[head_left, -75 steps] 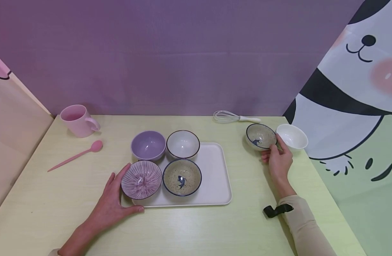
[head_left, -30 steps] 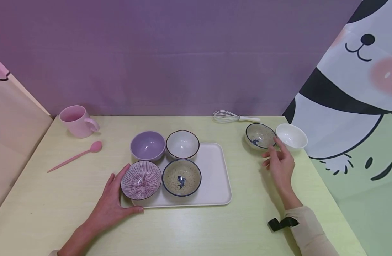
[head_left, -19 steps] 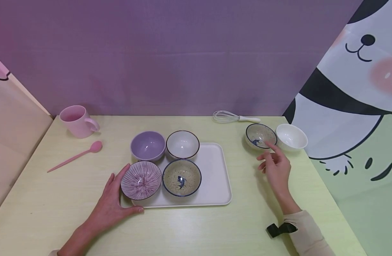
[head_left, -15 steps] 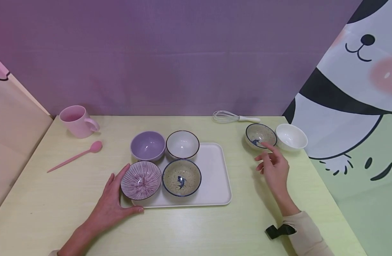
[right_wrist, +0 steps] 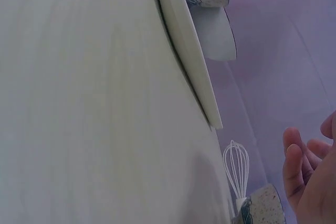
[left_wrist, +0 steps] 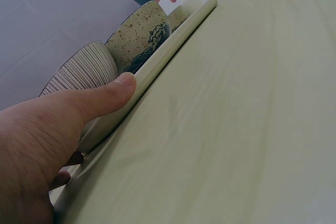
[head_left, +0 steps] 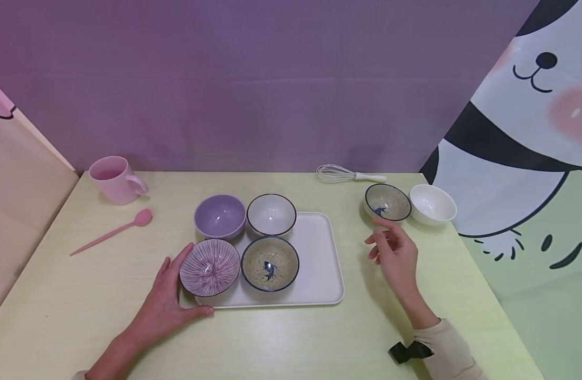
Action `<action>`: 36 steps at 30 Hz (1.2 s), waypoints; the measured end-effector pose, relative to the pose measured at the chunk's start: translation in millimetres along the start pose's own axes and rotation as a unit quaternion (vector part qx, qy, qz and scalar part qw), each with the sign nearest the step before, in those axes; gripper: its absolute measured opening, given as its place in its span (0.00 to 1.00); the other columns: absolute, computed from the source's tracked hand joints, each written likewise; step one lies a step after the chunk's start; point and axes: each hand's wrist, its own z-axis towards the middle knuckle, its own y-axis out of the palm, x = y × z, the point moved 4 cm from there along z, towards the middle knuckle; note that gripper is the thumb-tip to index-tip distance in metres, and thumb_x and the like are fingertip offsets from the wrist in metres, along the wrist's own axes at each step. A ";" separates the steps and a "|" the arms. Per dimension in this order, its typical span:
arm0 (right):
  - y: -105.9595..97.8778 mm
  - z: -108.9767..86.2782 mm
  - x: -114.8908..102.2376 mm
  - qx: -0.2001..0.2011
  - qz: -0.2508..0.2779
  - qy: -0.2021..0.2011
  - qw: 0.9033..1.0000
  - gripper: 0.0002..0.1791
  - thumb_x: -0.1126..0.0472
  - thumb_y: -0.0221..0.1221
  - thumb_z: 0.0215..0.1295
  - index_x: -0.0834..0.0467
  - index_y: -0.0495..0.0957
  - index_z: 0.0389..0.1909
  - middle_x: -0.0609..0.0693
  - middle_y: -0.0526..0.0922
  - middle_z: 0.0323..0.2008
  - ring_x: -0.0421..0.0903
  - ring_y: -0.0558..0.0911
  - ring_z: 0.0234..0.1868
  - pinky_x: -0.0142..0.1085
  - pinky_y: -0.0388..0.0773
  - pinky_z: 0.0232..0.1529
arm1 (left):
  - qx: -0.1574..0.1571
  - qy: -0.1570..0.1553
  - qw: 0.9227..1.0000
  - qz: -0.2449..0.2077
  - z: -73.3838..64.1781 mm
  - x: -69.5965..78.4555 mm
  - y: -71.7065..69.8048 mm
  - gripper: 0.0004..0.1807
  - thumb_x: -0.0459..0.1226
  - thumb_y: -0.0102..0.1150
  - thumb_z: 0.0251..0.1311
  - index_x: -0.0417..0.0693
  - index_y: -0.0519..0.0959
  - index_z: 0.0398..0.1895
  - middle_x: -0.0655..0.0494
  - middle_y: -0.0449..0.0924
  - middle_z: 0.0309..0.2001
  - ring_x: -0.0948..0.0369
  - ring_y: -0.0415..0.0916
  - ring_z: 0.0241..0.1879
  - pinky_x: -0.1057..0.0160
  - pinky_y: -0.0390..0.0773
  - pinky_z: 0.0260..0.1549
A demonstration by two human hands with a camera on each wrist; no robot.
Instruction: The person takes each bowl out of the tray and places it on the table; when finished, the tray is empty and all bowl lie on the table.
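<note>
My left hand lies spread at the near left corner of the white tray, beside a purple-striped bowl. Its thumb rests along the tray's front rim; some fingers are hidden behind the bowl. A purple bowl, a white dark-rimmed bowl and a speckled bowl with a blue motif complete the two-by-two group. Above the table, my right hand holds nothing, its fingers loosely bent, just in front of a second speckled bowl.
A plain white bowl stands right of the second speckled bowl. Behind that pair lies a whisk. On the left are a pink mug and a pink spoon. A purple backdrop rises along the table's back edge.
My right hand has let go of the second speckled bowl's rim and drawn back to the left and nearer. That bowl stays in place. My left hand has not visibly moved.
</note>
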 end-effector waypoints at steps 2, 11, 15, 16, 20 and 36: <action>3.2 -2.1 -2.0 -0.007 0.001 -0.001 1.000 0.12 0.69 0.57 0.84 0.66 0.84 0.59 0.45 0.88 0.28 0.41 0.82 0.18 0.28 0.78 0.17 | 0.000 0.001 1.000 -0.001 0.0 -0.1 0.0 0.80 0.55 0.94 0.39 0.64 0.48 0.92 0.42 0.57 0.88 0.24 0.40 0.85 0.15 0.50 0.77; 19.9 -14.2 -14.5 -0.037 0.003 -0.009 0.999 0.09 0.70 0.59 0.82 0.68 0.83 0.55 0.48 0.88 0.28 0.47 0.83 0.18 0.28 0.78 0.17 | 0.003 0.009 1.000 -0.002 0.7 -0.7 0.0 0.79 0.55 0.94 0.40 0.63 0.48 0.92 0.42 0.56 0.88 0.25 0.40 0.85 0.17 0.49 0.78; 29.1 -20.9 -20.4 -0.054 0.008 -0.019 0.998 0.08 0.71 0.60 0.81 0.68 0.83 0.54 0.54 0.88 0.29 0.48 0.82 0.18 0.28 0.78 0.17 | 0.003 0.009 1.000 0.000 0.5 -0.5 0.0 0.79 0.55 0.94 0.40 0.63 0.48 0.92 0.42 0.56 0.88 0.25 0.40 0.85 0.16 0.50 0.78; 31.4 -22.3 -21.4 -0.059 0.010 -0.021 0.998 0.08 0.71 0.60 0.81 0.68 0.83 0.54 0.55 0.88 0.29 0.48 0.82 0.18 0.28 0.78 0.17 | 0.003 0.009 1.000 0.000 0.6 -0.5 0.1 0.79 0.55 0.94 0.40 0.63 0.48 0.92 0.42 0.56 0.88 0.25 0.40 0.85 0.16 0.50 0.78; 40.8 -27.3 -25.3 -0.075 0.015 -0.024 0.997 0.08 0.73 0.60 0.80 0.68 0.84 0.54 0.56 0.88 0.29 0.47 0.82 0.18 0.29 0.78 0.17 | 0.000 0.004 1.000 0.002 0.5 -0.4 0.3 0.79 0.55 0.94 0.40 0.64 0.48 0.92 0.42 0.56 0.88 0.25 0.40 0.85 0.15 0.50 0.77; 68.9 -42.8 -31.7 -0.138 0.018 -0.010 0.990 0.09 0.73 0.61 0.79 0.65 0.83 0.55 0.65 0.87 0.31 0.48 0.81 0.19 0.33 0.79 0.17 | 0.002 0.004 1.000 0.000 -0.5 0.1 -0.4 0.80 0.55 0.94 0.39 0.65 0.48 0.93 0.41 0.56 0.88 0.25 0.40 0.85 0.15 0.50 0.77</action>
